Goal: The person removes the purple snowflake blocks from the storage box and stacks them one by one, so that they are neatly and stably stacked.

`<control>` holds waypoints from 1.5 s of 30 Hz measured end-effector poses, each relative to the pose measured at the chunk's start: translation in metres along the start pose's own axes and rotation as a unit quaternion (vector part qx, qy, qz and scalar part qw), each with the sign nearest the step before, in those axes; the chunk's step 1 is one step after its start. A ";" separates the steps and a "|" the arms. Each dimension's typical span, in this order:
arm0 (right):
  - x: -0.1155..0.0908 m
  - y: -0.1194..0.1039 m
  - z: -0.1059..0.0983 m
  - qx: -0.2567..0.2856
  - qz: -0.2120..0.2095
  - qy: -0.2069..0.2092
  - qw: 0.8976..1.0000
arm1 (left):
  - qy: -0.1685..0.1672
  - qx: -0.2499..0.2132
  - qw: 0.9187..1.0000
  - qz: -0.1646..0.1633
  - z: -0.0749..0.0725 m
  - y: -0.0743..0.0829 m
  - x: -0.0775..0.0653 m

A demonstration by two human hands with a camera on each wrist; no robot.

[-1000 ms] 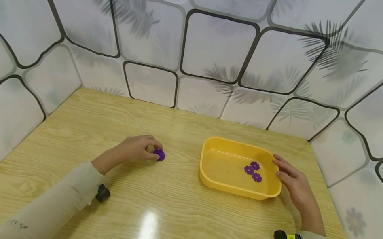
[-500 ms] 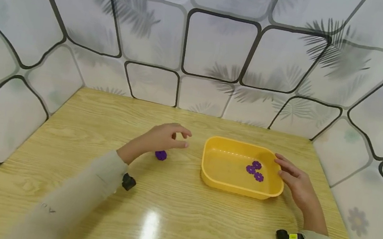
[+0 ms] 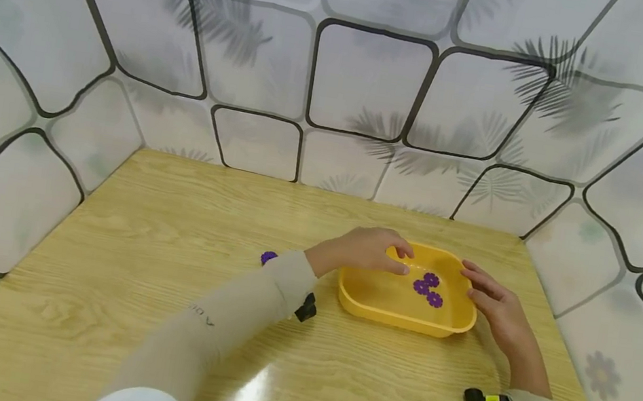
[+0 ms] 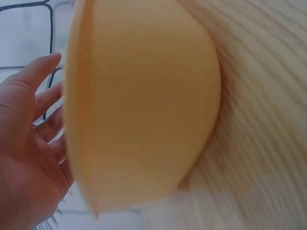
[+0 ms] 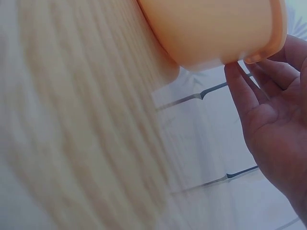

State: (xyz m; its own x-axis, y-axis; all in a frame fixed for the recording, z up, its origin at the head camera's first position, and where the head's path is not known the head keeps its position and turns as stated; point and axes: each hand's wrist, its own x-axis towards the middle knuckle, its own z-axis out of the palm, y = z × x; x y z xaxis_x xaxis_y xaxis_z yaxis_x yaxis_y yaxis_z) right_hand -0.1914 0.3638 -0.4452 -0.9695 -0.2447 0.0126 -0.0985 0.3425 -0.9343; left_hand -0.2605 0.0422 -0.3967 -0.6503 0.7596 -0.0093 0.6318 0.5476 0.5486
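Note:
My left hand (image 3: 370, 248) is over the left half of a yellow plastic tray (image 3: 397, 319), thumb and forefinger apart with nothing visible between them. In the left wrist view, that hand (image 4: 29, 139) shows behind the tray's rim, its fingers partly hidden. My right hand (image 3: 497, 314) holds the tray's right end. The right wrist view has fingers (image 5: 240, 91) of this hand against the tray's outer wall, at the rim. Inside the tray lie three purple flower-shaped discs (image 3: 428, 289). Another purple piece (image 3: 268, 257) rests on the table, partly hidden behind my left sleeve.
The wood-grain table (image 3: 184, 209) meets patterned wall panels (image 3: 370, 77) at the back and both sides. A small black wrist camera (image 3: 306, 308) sits below each cuff. Light glares off the table near the front.
My left hand lets go of the purple piece on the table and moves right until it is above the tray. The right hand and tray stay put.

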 end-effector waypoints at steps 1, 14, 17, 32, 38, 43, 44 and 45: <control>0.000 0.000 0.000 -0.003 0.001 0.000 1.000 | -0.005 0.003 1.000 -0.004 0.004 0.003 0.005; 0.002 -0.001 -0.002 0.002 -0.004 -0.001 1.000 | -0.048 0.072 0.995 -0.049 0.045 0.016 0.048; 0.002 0.000 -0.001 -0.001 0.000 -0.001 1.000 | -0.053 0.074 0.995 -0.042 0.054 0.012 0.052; 0.004 0.000 -0.002 0.012 0.004 0.000 1.000 | -0.051 0.088 0.993 -0.057 0.068 0.010 0.056; 0.004 0.002 -0.002 0.016 -0.006 -0.003 1.000 | -0.051 0.098 0.992 -0.057 0.067 0.012 0.054; 0.002 0.000 -0.001 0.019 -0.006 -0.005 1.000 | -0.053 0.101 0.992 -0.056 0.066 0.013 0.052; 0.002 0.000 -0.001 0.021 -0.006 -0.005 1.000 | -0.052 0.098 0.992 -0.055 0.065 0.013 0.052; 0.003 0.000 -0.001 0.022 -0.006 -0.006 1.000 | -0.049 0.094 0.993 -0.053 0.065 0.012 0.052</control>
State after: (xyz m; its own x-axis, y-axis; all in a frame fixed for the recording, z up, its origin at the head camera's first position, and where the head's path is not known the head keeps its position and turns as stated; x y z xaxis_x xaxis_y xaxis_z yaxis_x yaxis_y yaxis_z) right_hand -0.1940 0.3638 -0.4451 -0.9658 -0.2587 0.0193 -0.0992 0.2997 -0.9489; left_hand -0.2594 0.1112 -0.4446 -0.6791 0.7193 -0.1462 0.6348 0.6755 0.3751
